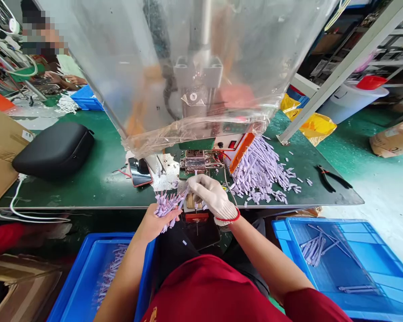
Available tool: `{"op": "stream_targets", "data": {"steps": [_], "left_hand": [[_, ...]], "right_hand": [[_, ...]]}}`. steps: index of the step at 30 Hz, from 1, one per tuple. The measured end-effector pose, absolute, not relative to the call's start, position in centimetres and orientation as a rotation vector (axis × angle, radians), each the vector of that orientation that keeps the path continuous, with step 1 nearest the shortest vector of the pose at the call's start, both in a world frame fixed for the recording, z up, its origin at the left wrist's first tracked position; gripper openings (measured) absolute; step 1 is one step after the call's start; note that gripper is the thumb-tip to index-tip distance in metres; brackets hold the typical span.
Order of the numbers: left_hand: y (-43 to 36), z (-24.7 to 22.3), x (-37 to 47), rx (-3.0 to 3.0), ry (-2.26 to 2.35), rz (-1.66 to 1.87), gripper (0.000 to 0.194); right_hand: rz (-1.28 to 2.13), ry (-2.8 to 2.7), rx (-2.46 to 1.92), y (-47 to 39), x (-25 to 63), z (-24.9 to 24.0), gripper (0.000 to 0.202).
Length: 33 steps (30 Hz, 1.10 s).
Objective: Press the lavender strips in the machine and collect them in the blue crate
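My bare left hand (157,223) is closed around a bundle of thin lilac strips (168,205) at the table's front edge. To its right, my right hand (208,192) wears a white glove with a red cuff edge. Its fingers are pinched together beside the bundle, on a lilac strip (185,193) that slants between the two hands. Just beyond the glove sits a small metal fixture (195,163) of a press. A large heap of short lilac pieces (262,167) lies right of the fixture.
A clear plastic shield (114,58) hangs low over the press. Pliers (332,179), a phone (139,171) and a black case (55,150) lie on the green table (110,197). Blue bins (90,264) (383,250) flank my lap. Another person's hands (65,80) are at far left.
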State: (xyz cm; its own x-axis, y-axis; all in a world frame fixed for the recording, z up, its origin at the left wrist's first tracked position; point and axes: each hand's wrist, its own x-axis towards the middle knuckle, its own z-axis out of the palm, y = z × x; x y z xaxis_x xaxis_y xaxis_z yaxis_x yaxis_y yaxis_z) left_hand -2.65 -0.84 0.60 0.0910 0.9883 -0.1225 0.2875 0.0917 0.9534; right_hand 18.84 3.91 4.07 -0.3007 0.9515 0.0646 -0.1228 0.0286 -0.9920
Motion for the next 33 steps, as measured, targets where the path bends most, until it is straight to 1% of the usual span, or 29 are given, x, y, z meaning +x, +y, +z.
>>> {"op": "stream_targets", "data": {"steps": [2, 5, 8, 9, 12, 13, 14, 16, 17, 19, 21, 24, 25, 27, 30, 33], "left_hand": [[-0.6, 1.0, -2.4, 1.449, 1.377, 0.849, 0.028], [-0.4, 1.8, -2.0, 1.537, 1.331, 0.874, 0.022], [-0.3, 2.5, -2.2, 1.587, 1.243, 0.838, 0.022], [-0.3, 2.5, -2.6, 1.584, 1.228, 0.803, 0.022], [-0.3, 2.2, -4.0, 1.483, 1.245, 0.768, 0.021], [-0.2, 2.0, -4.4, 1.439, 1.255, 0.791, 0.022], [-0.1, 1.9, -4.7, 1.4, 1.263, 0.829, 0.023], [0.5, 1.8, -4.5, 1.368, 1.256, 0.906, 0.024], [0.8, 1.8, -4.1, 1.371, 1.246, 0.936, 0.024], [1.5, 1.9, -2.9, 1.384, 1.224, 0.961, 0.026], [2.1, 1.8, -1.4, 1.38, 1.195, 0.946, 0.028], [2.7, 1.0, 0.4, 1.383, 1.211, 0.945, 0.025], [2.9, 0.6, 1.0, 1.393, 1.253, 0.955, 0.024], [3.1, 0.0, 1.9, 1.419, 1.388, 0.95, 0.024], [3.5, -0.4, 3.3, 1.43, 1.596, 0.856, 0.026], [3.9, -0.1, 4.0, 1.444, 1.671, 0.771, 0.025]], "right_hand": [[1.495, -1.319, -0.911, 3.5, 18.4, 4.1, 0.035], [1.448, -1.257, -0.954, 2.9, 18.3, 3.9, 0.034], [1.399, -1.094, -0.962, 3.1, 20.7, 4.0, 0.032], [1.326, -0.966, -0.976, 3.3, 22.3, 4.1, 0.031], [0.942, -0.646, -1.078, 4.0, 28.4, 4.4, 0.031], [0.902, -0.757, -1.157, 4.1, 30.5, 4.3, 0.031], [0.983, -0.983, -1.272, 4.2, 32.3, 4.1, 0.029], [1.06, -1.463, -1.512, 4.5, 35.1, 3.3, 0.019], [1.021, -1.633, -1.634, 4.9, 36.1, 2.9, 0.015], [0.736, -1.739, -1.845, 6.2, 37.3, 2.0, 0.021], [0.433, -1.68, -2.01, 8.3, 37.9, 1.3, 0.027], [0.222, -1.696, -2.205, 11.6, 38.2, 0.8, 0.05], [0.195, -1.718, -2.252, 12.6, 38.2, 0.7, 0.055], [0.186, -1.74, -2.3, 14.0, 38.3, 0.5, 0.055], [0.293, -1.667, -2.292, 15.1, 38.9, 0.0, 0.042], [0.475, -1.426, -2.075, 14.4, 39.9, -0.4, 0.033]]}}
